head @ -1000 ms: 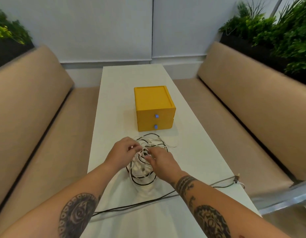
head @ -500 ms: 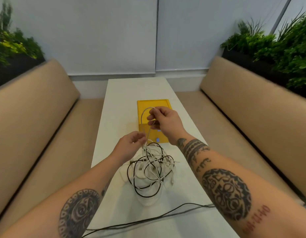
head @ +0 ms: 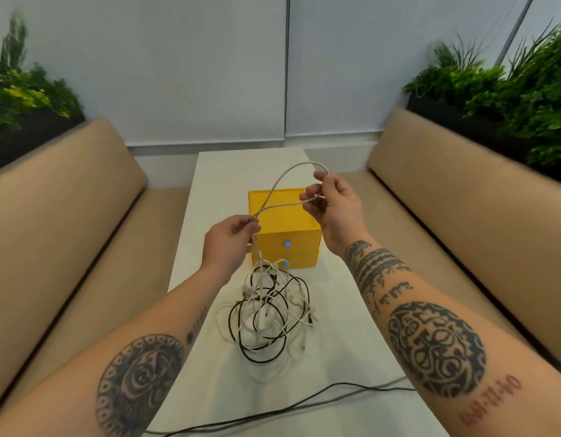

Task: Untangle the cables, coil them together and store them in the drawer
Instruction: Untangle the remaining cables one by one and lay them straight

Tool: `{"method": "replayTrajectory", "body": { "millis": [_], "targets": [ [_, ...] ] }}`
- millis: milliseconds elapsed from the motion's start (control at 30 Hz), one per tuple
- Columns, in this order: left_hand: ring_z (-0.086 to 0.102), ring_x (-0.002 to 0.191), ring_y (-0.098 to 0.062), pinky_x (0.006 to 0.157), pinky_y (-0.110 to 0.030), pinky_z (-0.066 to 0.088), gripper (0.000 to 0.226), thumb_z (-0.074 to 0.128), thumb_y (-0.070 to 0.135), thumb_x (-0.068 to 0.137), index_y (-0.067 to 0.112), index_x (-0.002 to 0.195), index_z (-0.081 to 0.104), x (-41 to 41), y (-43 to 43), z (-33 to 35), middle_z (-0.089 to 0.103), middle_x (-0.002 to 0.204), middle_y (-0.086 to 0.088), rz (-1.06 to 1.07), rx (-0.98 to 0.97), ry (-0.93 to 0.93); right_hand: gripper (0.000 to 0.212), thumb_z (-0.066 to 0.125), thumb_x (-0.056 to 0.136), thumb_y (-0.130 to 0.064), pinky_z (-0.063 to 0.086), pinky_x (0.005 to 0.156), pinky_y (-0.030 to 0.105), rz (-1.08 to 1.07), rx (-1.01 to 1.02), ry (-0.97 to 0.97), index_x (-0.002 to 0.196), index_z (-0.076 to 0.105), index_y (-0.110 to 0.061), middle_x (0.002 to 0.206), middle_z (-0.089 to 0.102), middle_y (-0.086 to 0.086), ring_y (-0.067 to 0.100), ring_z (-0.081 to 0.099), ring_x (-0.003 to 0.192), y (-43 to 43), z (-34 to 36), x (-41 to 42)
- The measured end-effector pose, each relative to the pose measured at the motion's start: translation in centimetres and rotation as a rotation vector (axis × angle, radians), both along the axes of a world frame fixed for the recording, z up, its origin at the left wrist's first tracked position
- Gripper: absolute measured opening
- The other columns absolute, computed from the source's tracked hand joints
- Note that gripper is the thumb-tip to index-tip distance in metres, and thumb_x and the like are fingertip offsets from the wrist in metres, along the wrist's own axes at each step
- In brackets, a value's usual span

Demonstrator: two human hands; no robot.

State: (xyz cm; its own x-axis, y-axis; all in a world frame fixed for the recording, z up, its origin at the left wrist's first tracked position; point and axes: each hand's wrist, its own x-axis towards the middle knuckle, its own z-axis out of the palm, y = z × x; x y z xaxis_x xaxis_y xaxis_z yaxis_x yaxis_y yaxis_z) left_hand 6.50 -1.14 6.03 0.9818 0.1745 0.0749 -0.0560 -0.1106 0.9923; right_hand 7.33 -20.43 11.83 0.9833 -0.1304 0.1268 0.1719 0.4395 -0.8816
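Both hands are raised above a long white table [head: 342, 310]. The left hand [head: 232, 238] pinches a thin white cable [head: 291, 167] where it rises from a tangled heap of black and white cables [head: 273, 313] lying near the person, and the right hand [head: 332, 200], farther off and to the right, holds a loop of that cable between curled fingers and thumb, apparently to draw it free. Just beyond the heap stands a small yellow two-drawer box [head: 285, 222], both drawers closed, so nothing is stored yet.
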Motion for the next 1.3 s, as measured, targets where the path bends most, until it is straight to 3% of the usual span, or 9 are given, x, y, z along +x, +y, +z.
{"method": "replayTrajectory", "body": {
  "millis": [200, 300, 400, 533, 667, 800, 933, 1100, 1300],
  "targets": [
    [0.067, 0.070, -0.016, 0.066, -0.031, 0.061, 0.016, 0.065, 0.015, 0.093, 0.028, 0.086, 0.072, 0.4, -1.2, 2.5, 0.075, 0.087, -0.004, -0.009, 0.059, -0.085, 0.048, 0.031, 0.105, -0.052, 0.056, 0.069, 0.034, 0.071, -0.219, 0.269, 0.123, 0.061, -0.020, 0.106, 0.074, 0.003, 0.020, 0.068, 0.089, -0.4, -2.5, -1.0],
    [0.068, 0.069, -0.016, 0.065, -0.031, 0.061, 0.015, 0.065, 0.019, 0.095, 0.028, 0.086, 0.072, 0.3, -1.6, 3.4, 0.075, 0.084, -0.001, -0.025, 0.068, -0.103, 0.039, 0.037, 0.105, -0.042, 0.055, 0.074, 0.034, 0.098, -0.415, 0.276, 0.129, 0.059, -0.022, 0.115, 0.071, 0.000, 0.019, 0.065, 0.099, 0.6, -3.8, -2.1],
    [0.069, 0.070, -0.017, 0.064, -0.031, 0.061, 0.011, 0.065, 0.019, 0.095, 0.026, 0.090, 0.072, 0.0, -2.0, 4.4, 0.075, 0.085, -0.002, -0.057, 0.036, -0.110, 0.033, 0.053, 0.101, -0.030, 0.052, 0.092, 0.038, 0.159, -0.738, 0.148, 0.132, 0.061, -0.021, 0.127, 0.066, -0.001, 0.018, 0.062, 0.114, 1.6, -5.0, -2.4],
    [0.070, 0.069, -0.018, 0.060, -0.030, 0.058, 0.006, 0.068, 0.019, 0.093, 0.021, 0.092, 0.074, -0.2, -2.3, 5.1, 0.076, 0.085, -0.004, -0.110, 0.023, -0.107, 0.031, 0.063, 0.096, -0.029, 0.051, 0.094, 0.033, 0.218, -0.981, 0.106, 0.124, 0.067, -0.016, 0.122, 0.069, -0.001, 0.015, 0.063, 0.111, 3.3, -6.0, -2.6],
    [0.073, 0.075, -0.018, 0.061, -0.027, 0.057, 0.014, 0.069, 0.023, 0.092, 0.020, 0.104, 0.074, -0.3, -1.9, 5.2, 0.076, 0.089, 0.002, -0.113, 0.011, -0.093, 0.015, 0.064, 0.095, -0.027, 0.052, 0.083, 0.034, 0.130, -0.941, 0.071, 0.106, 0.074, -0.021, 0.092, 0.071, -0.007, 0.013, 0.064, 0.088, 4.1, -6.0, -2.3],
    [0.070, 0.082, -0.007, 0.069, -0.023, 0.052, 0.024, 0.059, 0.031, 0.098, 0.026, 0.118, 0.070, -0.5, -0.6, 3.9, 0.075, 0.100, 0.010, -0.134, 0.079, -0.057, 0.013, 0.063, 0.094, -0.029, 0.057, 0.080, 0.046, 0.078, -0.869, 0.030, 0.087, 0.074, -0.027, 0.079, 0.073, 0.004, 0.022, 0.067, 0.074, 4.2, -4.9, -1.9],
    [0.069, 0.086, -0.009, 0.075, -0.025, 0.047, 0.015, 0.060, 0.028, 0.097, 0.031, 0.106, 0.071, -0.9, 0.0, 1.8, 0.074, 0.099, 0.009, -0.163, 0.121, -0.004, 0.013, 0.065, 0.091, -0.026, 0.057, 0.079, 0.056, 0.089, -0.695, 0.057, 0.086, 0.076, -0.022, 0.072, 0.069, 0.011, 0.027, 0.063, 0.069, 4.3, -4.4, -1.4],
    [0.068, 0.084, -0.005, 0.074, -0.020, 0.046, 0.014, 0.064, 0.022, 0.094, 0.026, 0.105, 0.073, -1.2, -0.2, 1.2, 0.075, 0.090, 0.010, -0.184, 0.230, -0.017, 0.012, 0.064, 0.096, -0.015, 0.059, 0.073, 0.033, 0.123, -0.495, 0.099, 0.102, 0.073, -0.009, 0.084, 0.072, 0.008, 0.024, 0.067, 0.075, 4.0, -3.0, -1.2],
    [0.068, 0.092, -0.002, 0.080, -0.020, 0.048, 0.012, 0.068, 0.031, 0.093, 0.027, 0.103, 0.073, -1.0, -0.1, 2.5, 0.075, 0.096, 0.011, -0.203, 0.236, -0.051, 0.009, 0.064, 0.096, -0.013, 0.058, 0.071, 0.027, 0.171, -0.314, 0.098, 0.094, 0.071, -0.007, 0.091, 0.069, 0.009, 0.022, 0.069, 0.078, 3.2, -1.1, -1.4]
  ]
}}
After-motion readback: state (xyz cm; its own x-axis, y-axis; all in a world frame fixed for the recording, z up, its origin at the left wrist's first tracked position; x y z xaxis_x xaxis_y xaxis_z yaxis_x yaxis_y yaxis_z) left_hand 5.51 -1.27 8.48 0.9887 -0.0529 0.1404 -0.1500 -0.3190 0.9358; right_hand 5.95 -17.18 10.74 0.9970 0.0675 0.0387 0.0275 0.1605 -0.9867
